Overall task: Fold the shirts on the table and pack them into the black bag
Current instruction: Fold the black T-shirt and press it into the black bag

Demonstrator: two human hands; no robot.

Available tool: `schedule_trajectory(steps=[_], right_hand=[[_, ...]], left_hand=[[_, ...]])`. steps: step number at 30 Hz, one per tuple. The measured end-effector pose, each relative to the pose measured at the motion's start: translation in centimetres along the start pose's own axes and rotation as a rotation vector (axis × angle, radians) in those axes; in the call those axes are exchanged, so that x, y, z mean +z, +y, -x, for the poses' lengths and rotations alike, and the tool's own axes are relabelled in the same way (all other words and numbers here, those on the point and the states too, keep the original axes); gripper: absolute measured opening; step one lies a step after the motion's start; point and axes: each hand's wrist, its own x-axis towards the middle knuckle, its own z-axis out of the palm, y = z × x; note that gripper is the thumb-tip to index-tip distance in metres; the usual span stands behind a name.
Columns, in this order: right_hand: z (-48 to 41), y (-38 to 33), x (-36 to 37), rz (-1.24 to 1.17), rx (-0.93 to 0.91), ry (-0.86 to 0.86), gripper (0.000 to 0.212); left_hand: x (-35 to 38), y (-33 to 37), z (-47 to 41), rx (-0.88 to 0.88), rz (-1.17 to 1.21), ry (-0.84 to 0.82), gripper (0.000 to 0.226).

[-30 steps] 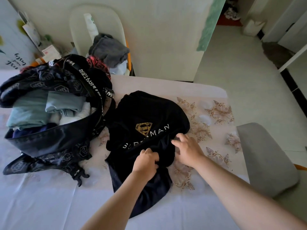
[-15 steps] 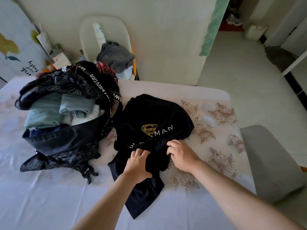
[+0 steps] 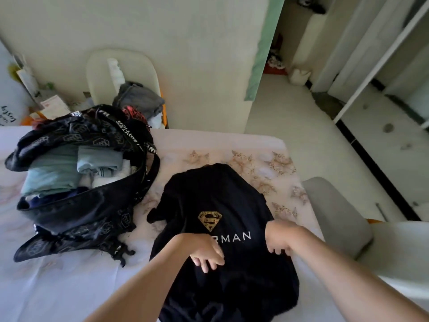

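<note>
Left hand (image 3: 206,251) lies on the black Superman shirt (image 3: 220,201), fingers loosely spread; right hand (image 3: 279,237) at its edge — blurred, cannot tell its grip. Black bag (image 3: 76,212) just beside.

1. Cream chair (image 3: 120,66) against the far wall, grey garment (image 3: 139,98) heaped on its seat.
2. Grey padded chair (image 3: 334,214) sits off to the right.
3. White bag (image 3: 299,76) on the floor past the doorway.
</note>
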Motion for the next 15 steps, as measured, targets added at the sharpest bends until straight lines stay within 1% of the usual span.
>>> schedule_trajectory(steps=[1,2,4,5,6,8,10,11,12,13,15], right_hand=[[-0.2,-0.4,0.1,-0.009,-0.039,0.187,0.018],[-0.4,-0.8,0.3,-0.028,-0.078,0.321,0.022],[-0.9,-1.9,0.9,-0.129,-0.183,0.433,0.034],[-1.4,-2.6,1.2,-0.141,-0.241,0.463,0.041],[-1.7,-3.3,1.4,-0.121,-0.296,0.477,0.048],[-2.8,-4.7,2.1,-0.059,-0.334,0.475,0.064],[-4.1,-4.9,2.5,-0.044,-0.252,0.404,0.073],[-4.6,-4.5,2.5,-0.056,-0.194,0.363,0.073],[-5.1,-3.9,2.3,-0.067,-0.15,0.34,0.07],[-5.6,-3.3,1.9,-0.075,-0.135,0.356,0.063],[-6.4,-2.4,0.5,-0.131,-0.18,0.477,0.044]], left_hand=[[-0.2,-0.2,0.0,0.042,-0.014,0.169,0.042],[-0.5,-0.4,0.0,0.071,-0.029,0.348,0.038],[-1.0,-1.1,-0.1,0.112,-0.068,0.618,0.037],[-1.2,-1.5,-0.2,0.115,-0.144,0.697,0.043],[-1.4,-2.1,-0.5,0.085,-0.244,0.717,0.053],[-2.0,-3.3,-1.1,-0.058,-0.372,0.617,0.074],[-3.1,-4.8,-1.9,-0.238,-0.411,0.505,0.083],[-3.7,-5.3,-2.2,-0.302,-0.422,0.499,0.083],[-4.4,-5.5,-2.4,-0.347,-0.429,0.542,0.079],[-5.2,-5.3,-2.4,-0.372,-0.434,0.627,0.073],[-7.2,-4.2,-2.7,-0.365,-0.395,0.823,0.056]])
